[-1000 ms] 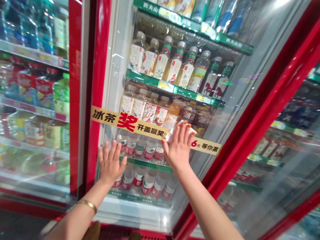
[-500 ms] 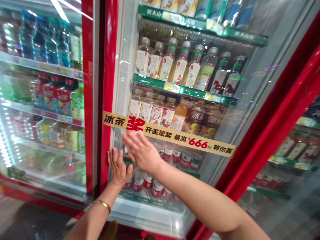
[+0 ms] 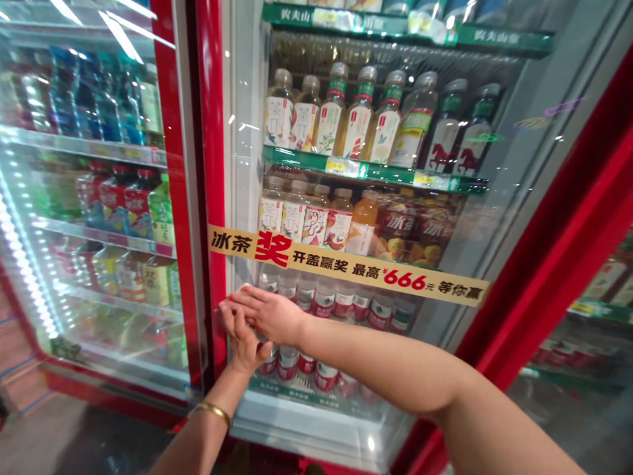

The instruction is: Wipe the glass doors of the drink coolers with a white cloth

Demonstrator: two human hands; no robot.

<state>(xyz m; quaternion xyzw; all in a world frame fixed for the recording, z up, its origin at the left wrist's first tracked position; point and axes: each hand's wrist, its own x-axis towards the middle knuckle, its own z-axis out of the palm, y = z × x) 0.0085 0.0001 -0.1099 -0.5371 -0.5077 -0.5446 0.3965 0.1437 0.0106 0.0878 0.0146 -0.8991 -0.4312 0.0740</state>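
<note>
My right hand [image 3: 270, 316] lies with its fingers stretched flat against the glass door [image 3: 237, 191] of a red-framed drinks fridge. A small white edge of what looks like a cloth [image 3: 244, 287] shows under its fingers. Just below, my left hand [image 3: 242, 340], with a gold bangle on the wrist, rests against the door's left edge near the red frame [image 3: 211, 165]. Its fingers are spread and slightly bent, holding nothing that I can see. The right fingers overlap the left fingertips. Above both hands runs a yellow printed strip [image 3: 336, 264] across the door.
Behind the glass, bottled drinks [image 3: 356, 125] stand on green-edged shelves [image 3: 306, 158]. To the left is another lit fridge [image 3: 173, 198] full of bottles. A thick red frame [image 3: 534, 264] slants down on the right, with more shelved bottles beyond it. Grey floor [image 3: 93, 442] shows at lower left.
My right hand has moved left and down over the glass, away from the yellow strip, and now overlaps my left fingertips. My left hand stays by the door edge. The view has shifted slightly.
</note>
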